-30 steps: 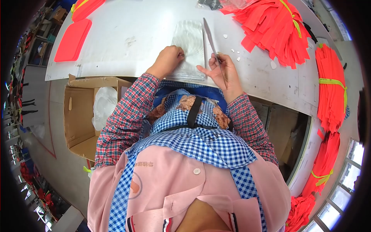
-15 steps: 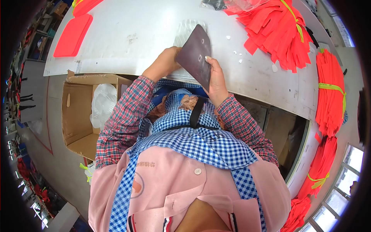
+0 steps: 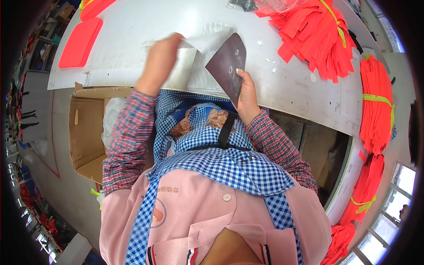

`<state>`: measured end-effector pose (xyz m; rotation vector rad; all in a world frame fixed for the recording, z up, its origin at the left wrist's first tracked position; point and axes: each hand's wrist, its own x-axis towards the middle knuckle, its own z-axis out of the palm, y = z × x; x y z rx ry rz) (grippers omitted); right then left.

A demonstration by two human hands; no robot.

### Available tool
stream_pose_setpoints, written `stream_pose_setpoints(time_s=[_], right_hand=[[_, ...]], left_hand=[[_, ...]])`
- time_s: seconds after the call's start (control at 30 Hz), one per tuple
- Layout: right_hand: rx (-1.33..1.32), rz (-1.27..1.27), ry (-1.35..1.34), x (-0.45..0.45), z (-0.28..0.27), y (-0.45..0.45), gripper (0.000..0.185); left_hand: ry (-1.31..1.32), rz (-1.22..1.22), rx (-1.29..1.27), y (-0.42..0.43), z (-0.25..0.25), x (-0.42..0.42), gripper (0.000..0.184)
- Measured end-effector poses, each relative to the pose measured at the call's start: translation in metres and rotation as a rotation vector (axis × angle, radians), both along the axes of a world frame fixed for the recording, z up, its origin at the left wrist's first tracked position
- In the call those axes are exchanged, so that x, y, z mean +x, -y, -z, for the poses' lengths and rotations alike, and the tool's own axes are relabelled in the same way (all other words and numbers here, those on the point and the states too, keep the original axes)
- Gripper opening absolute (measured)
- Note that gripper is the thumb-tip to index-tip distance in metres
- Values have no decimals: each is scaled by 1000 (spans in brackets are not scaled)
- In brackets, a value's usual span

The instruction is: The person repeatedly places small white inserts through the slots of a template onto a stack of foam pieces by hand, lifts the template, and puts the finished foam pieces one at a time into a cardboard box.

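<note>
Film (image 3: 208, 43), upper centre, seemingly light, limp and slippery, is pinched at its corner by the blurred left hand (image 3: 160, 61); plate (image 3: 224, 62), likely stiff, is gripped by its right edge in the right hand (image 3: 248, 94).

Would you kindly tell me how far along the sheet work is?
The dark plate is already raised in the right hand. The blurred left hand seems to lift a thin clear film. The clear sheets on the table look left to do.
</note>
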<state>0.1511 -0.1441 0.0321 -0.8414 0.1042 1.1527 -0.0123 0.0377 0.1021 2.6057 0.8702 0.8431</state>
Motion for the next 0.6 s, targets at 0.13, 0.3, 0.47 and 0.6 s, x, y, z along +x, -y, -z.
stream_pose_setpoints(time_s=[0.13,0.3,0.47,0.6], right_hand=[[-26,25,-10,-1,2,-1,27],[-46,-13,22,3,3,1,25],[-84,-20,65,2,-1,-1,23],[-92,-80,95,6,1,0,29]], left_hand=[[219,-237,-45,-20,-35,-78,24],[341,-471,117,-9,-2,-213,28],[215,-849,17,31,94,-322,26],[-5,-960,-181,71,171,-359,26]])
